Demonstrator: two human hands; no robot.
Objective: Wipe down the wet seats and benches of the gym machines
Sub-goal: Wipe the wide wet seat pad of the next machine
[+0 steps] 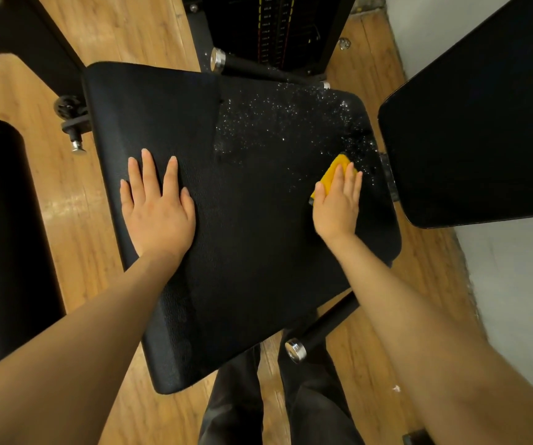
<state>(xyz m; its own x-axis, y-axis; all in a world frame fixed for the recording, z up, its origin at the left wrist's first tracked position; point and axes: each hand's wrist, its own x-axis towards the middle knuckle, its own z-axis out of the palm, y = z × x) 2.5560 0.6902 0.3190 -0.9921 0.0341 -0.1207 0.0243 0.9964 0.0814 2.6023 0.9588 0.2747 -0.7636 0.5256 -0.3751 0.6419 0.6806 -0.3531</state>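
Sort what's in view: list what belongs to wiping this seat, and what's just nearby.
Part of the job:
seat, droplets at its far right
yellow cloth
right hand, pressing the cloth down
left hand, flat on the seat

Just nearby:
weight stack
back pad
chrome-capped bar
wooden floor

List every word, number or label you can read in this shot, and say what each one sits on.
No text can be read for certain.
Weight stack: small yellow and red labels, one per plate, probably weight figures, too small and blurred to read.
Black seat pad, yellow cloth, other pads: no print shows.
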